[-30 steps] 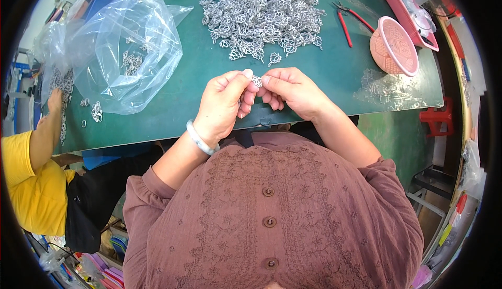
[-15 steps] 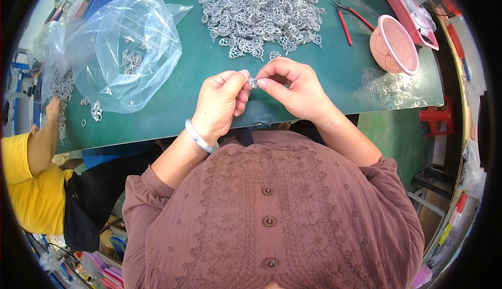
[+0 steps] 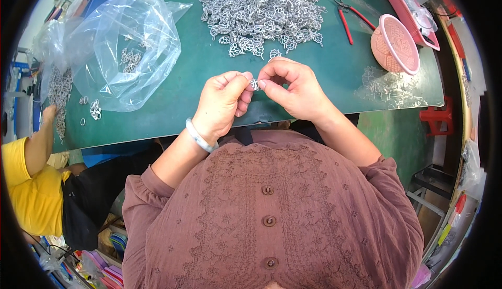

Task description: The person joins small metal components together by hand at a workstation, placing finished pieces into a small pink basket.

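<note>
Between the fingertips of both hands is a small silver openwork metal piece [image 3: 254, 84], held over the near part of the green table [image 3: 334, 87]. My left hand [image 3: 224, 98] pinches it from the left, its other fingers curled. From the right, my right hand [image 3: 293, 86] grips it between thumb and forefinger. The fingers cover part of the piece. Just beyond the hands lies a similar loose piece [image 3: 275, 54], in front of a large heap of silver openwork pieces [image 3: 261, 9].
Red-handled pliers [image 3: 346, 26], a pink basket [image 3: 381, 46] and a pink tray [image 3: 405, 6] are at the right. On the left lies a clear plastic bag [image 3: 157, 64] with some metal pieces. A person in a yellow sleeve [image 3: 15, 155] sits beside another pile [image 3: 60, 93].
Both hands have stayed nearly in place, still pinching the small metal piece, which has turned slightly between the fingertips. The co-worker's arm at the left has shifted a little.
</note>
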{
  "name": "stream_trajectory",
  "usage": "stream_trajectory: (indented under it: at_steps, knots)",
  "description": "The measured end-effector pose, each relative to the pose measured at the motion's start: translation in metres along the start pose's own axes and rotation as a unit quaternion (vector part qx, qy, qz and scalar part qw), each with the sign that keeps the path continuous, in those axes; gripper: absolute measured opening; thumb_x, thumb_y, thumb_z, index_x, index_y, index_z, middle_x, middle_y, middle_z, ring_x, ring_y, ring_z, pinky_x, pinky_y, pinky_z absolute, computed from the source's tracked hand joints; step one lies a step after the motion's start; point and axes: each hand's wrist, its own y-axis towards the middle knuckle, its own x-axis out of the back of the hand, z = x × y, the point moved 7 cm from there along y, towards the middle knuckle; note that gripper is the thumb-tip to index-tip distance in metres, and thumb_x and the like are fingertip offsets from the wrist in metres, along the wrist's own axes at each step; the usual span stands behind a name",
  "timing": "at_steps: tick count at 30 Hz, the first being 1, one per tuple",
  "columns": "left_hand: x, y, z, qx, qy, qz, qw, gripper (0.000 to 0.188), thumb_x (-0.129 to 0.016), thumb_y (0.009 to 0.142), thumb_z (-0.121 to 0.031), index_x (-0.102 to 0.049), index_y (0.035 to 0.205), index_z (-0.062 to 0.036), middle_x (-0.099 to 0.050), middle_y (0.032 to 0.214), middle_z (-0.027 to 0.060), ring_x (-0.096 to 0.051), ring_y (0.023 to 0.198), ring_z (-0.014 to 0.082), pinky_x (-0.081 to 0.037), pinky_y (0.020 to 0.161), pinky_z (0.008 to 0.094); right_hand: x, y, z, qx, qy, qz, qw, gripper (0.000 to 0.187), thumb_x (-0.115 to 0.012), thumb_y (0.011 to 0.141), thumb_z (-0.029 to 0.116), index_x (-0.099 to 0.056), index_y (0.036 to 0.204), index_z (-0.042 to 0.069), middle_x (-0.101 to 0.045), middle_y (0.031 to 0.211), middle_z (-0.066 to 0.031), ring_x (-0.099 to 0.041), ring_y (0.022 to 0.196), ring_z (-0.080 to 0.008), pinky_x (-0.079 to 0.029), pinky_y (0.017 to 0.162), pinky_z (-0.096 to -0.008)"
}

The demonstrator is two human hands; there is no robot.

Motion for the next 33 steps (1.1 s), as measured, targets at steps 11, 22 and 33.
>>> stream_trajectory:
  at_steps: [11,22,33]
  knots:
    - [-0.005,-0.006,-0.013,-0.119,0.060,0.050,0.990,0.009,-0.054,0.084,-0.012,-0.056,0.085,-0.0027,-0.052,0.064,-0.0009,-0.044,0.052,0.0051,-0.036,0.048,0.0175,0.008,-0.007,0.024,0.227,-0.140,-0.083,0.960,0.012,-0.063,0.069,-0.002,-0.056,0.078,0.003,-0.055,0.075,-0.0087,-0.055,0.068,-0.0216,-0.045,0.057,-0.0281]
    - [-0.008,-0.018,-0.033,-0.327,0.233,0.024,0.916,0.004,-0.059,0.078,0.000,-0.056,0.080,-0.0016,-0.052,0.071,-0.0016,-0.043,0.058,0.0035,-0.034,0.052,0.0165,0.007,-0.011,0.024,0.241,-0.155,-0.083,0.954,0.015,-0.064,0.068,-0.002,-0.058,0.080,0.003,-0.057,0.078,-0.0088,-0.057,0.069,-0.0225,-0.046,0.058,-0.0285]
    - [-0.011,-0.027,-0.041,-0.428,0.309,-0.002,0.850,0.010,-0.062,0.073,0.004,-0.057,0.081,0.0003,-0.053,0.071,0.0026,-0.045,0.060,0.0071,-0.035,0.052,0.0192,0.008,-0.007,0.019,0.202,-0.096,-0.075,0.972,0.011,-0.063,0.070,-0.002,-0.058,0.079,0.003,-0.057,0.074,-0.0076,-0.056,0.064,-0.0176,-0.044,0.055,-0.0258]
